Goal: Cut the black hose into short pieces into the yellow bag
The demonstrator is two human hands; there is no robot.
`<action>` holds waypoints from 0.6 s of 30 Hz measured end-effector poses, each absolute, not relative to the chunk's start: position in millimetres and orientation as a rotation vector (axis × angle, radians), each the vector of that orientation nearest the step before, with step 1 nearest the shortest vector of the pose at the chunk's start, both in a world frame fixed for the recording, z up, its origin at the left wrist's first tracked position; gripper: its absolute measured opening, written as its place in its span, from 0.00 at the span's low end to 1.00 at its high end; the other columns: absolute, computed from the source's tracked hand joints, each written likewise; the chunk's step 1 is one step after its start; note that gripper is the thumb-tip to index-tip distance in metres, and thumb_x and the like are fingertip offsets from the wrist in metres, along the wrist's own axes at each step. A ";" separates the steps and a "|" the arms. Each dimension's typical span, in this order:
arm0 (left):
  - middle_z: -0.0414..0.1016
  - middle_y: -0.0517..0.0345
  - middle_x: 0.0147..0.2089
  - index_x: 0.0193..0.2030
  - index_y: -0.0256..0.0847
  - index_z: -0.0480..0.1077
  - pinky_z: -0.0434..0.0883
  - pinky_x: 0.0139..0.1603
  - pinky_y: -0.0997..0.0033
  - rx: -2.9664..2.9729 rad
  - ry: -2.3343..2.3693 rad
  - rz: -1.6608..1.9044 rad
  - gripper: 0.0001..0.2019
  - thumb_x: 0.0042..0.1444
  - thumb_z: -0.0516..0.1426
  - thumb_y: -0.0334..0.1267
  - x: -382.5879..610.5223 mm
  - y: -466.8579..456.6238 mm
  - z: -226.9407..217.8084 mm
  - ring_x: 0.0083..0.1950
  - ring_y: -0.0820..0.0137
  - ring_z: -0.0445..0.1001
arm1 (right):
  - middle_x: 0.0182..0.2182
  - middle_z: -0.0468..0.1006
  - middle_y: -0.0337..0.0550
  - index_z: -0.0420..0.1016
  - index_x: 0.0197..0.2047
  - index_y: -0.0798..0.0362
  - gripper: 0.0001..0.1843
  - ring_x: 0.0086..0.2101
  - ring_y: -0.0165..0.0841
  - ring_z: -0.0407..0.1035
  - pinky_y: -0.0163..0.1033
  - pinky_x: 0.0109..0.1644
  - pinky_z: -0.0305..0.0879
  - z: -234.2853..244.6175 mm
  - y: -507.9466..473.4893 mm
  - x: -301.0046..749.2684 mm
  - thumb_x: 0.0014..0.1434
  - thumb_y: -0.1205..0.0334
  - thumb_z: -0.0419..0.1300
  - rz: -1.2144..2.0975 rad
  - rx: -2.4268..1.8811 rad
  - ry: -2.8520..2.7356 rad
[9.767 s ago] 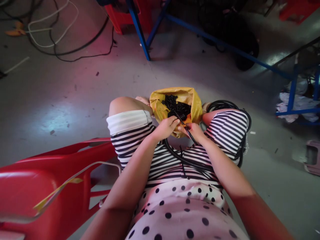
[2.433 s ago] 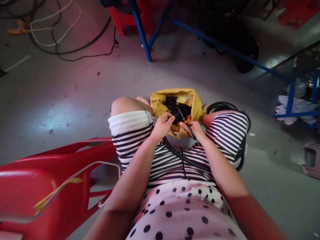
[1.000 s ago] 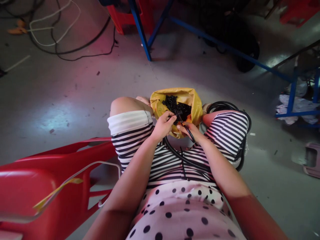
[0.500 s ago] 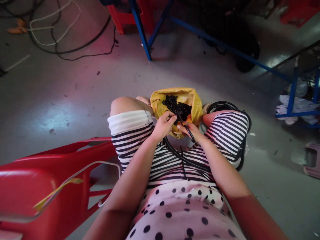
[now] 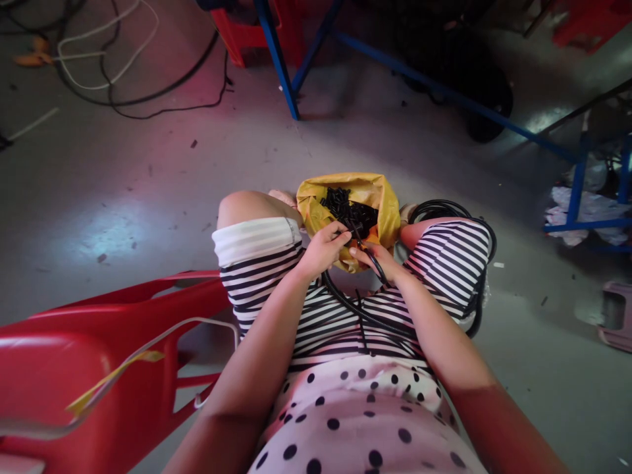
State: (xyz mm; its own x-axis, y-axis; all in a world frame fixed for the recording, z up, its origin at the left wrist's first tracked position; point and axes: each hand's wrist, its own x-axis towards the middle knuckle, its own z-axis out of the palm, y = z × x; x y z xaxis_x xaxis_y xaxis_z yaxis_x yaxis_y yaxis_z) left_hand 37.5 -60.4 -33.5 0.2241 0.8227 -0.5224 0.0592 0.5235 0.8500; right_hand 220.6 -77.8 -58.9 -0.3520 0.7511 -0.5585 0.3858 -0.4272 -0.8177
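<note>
- Grey, scuffed floor [image 5: 162, 164] fills the head view, dim toward the far side, with a reddish glow at upper left.
- Across that floor, at upper left, black cables [image 5: 148, 100] and a looped white cable [image 5: 93, 88] lie beside an orange object [image 5: 33, 58]. Blue metal frame legs [image 5: 276, 59] stand ahead, near a red plastic stool [image 5: 237, 39].
- To the person's left, close by, is a glossy red plastic seat [image 5: 49, 382].
- Between the legs, which are in black-and-white striped shorts [image 5: 261, 263], stands an open yellow plastic bag [image 5: 388, 207] with its mouth upward, holding a heap of short black pieces [image 5: 340, 199].
- At the near edge of the bag, the left hand [image 5: 323, 249] has thumb and forefinger pressed together on a small dark end; whether it belongs to the black ridged tube [image 5: 345, 300] cannot be told.
- Just beside it, the right hand [image 5: 388, 261] has its fingers curled around the black handles of a pair of scissors [image 5: 376, 264], blades pointing toward the heap.
- That tube runs from beneath the left hand across the lap; a black tube coil [image 5: 439, 205] lies around the right knee.
</note>
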 end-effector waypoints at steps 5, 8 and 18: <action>0.52 0.73 0.17 0.37 0.41 0.66 0.50 0.12 0.83 0.906 1.216 0.581 0.07 0.62 0.57 0.42 37.6 -61.6 -33.1 0.13 0.81 0.51 | 0.31 0.70 0.37 0.70 0.40 0.53 0.26 0.33 0.31 0.65 0.34 0.38 0.62 -55.5 -78.2 224.5 0.57 0.36 0.62 1.865 -1.549 -1.526; 0.52 0.73 0.16 0.36 0.41 0.65 0.49 0.13 0.84 0.883 1.194 0.589 0.08 0.62 0.58 0.42 38.1 -61.7 -32.0 0.13 0.81 0.50 | 0.32 0.71 0.38 0.71 0.39 0.53 0.26 0.33 0.31 0.65 0.34 0.39 0.62 -54.9 -78.2 225.1 0.57 0.36 0.62 1.834 -1.562 -1.541; 0.48 0.74 0.19 0.38 0.43 0.63 0.50 0.13 0.84 0.847 1.212 0.592 0.06 0.64 0.56 0.40 36.5 -58.8 -27.5 0.14 0.81 0.48 | 0.19 0.68 0.37 0.66 0.25 0.52 0.29 0.23 0.30 0.63 0.34 0.28 0.56 -50.8 -79.0 223.4 0.53 0.32 0.63 1.673 -1.756 -1.577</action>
